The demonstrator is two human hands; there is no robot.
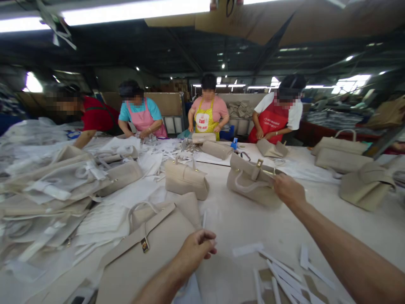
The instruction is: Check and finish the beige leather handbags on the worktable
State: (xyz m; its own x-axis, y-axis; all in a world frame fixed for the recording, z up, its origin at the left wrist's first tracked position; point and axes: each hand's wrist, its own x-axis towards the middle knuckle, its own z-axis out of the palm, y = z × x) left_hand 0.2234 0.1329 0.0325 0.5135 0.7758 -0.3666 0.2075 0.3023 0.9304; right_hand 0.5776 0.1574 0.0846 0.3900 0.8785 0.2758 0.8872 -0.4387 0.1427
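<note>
Well to the left of the standing bag (186, 179), a heap of beige bags (72, 164) sprawls over the table (234, 219), with pale wrapped handles among them; you cannot see what these bags contain. On your side of the standing bag and to its left lie a stack of white sheets (104, 223) and a large bag (148, 249) with a gold clasp, its flap down over whatever it may hold. The standing bag itself is upright, its inside hidden from you. Nearer you than the standing bag, your left hand (198, 247) hangs with fingers half curled, nothing visible in its grasp. Beyond the standing bag and slightly to its right, two closed-looking bags (217, 150) lie before a co-worker in a yellow apron (205, 120). Right of the standing bag and apart from it is the held bag (265, 194), tilted, a pale handle across its front; your right hand (289, 190) has its fingers closed on the upper right edge, and you cannot tell what is inside. To the right of the standing bag, on your side, white strips (286, 278) lie scattered; far to its right, more beige bags (344, 160) sit grouped together.
</note>
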